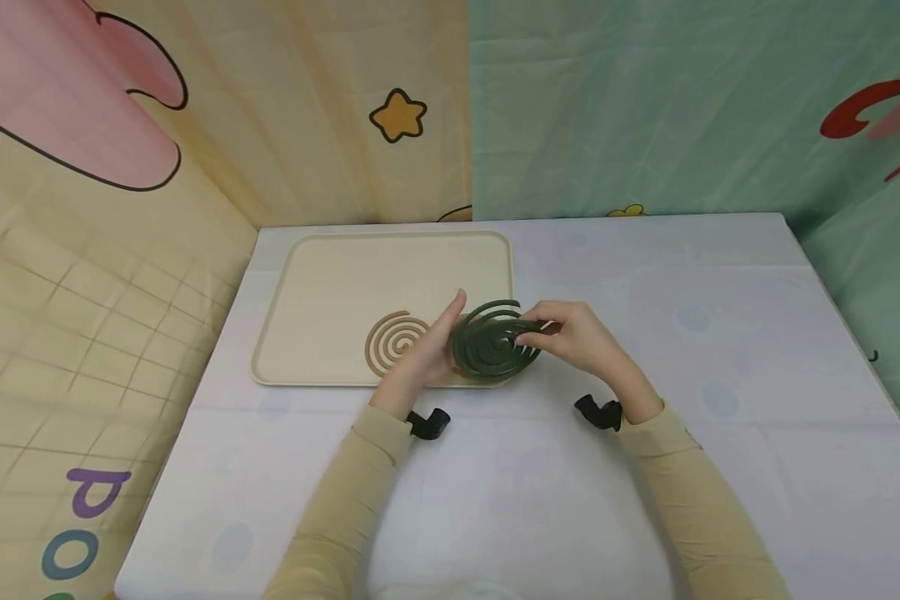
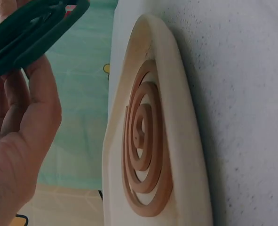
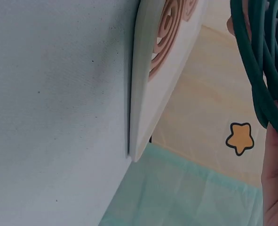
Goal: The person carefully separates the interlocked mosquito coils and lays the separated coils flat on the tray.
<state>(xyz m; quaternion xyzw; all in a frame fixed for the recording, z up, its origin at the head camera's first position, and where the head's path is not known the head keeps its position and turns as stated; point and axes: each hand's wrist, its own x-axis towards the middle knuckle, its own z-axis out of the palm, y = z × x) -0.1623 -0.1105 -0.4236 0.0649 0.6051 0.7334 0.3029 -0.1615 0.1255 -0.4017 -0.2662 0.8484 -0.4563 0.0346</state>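
1. Dark green and glossy, here's the green coil (image 1: 492,346): a round spiral, loops crossing and bunched, one free end poking out toward one o'clock.
2. It's held aloft, over the tray's (image 1: 337,275) four o'clock corner, between two hands!
3. At its three o'clock, the right hand (image 1: 579,335) pinches the rim, thumb and fingers nearly closed.
4. At nine o'clock, the left hand (image 1: 429,350) grips underneath with bent fingers, thumb standing up.
5. Farther toward nine o'clock, a brown coil (image 1: 401,343) lies flat on the tray.
6. Over to the left wrist view: clear gap between green coil and tray, hard to judge from the head.
7. And the right wrist view reveals a second brown coil (image 3: 170,44), mostly covered in the head view!
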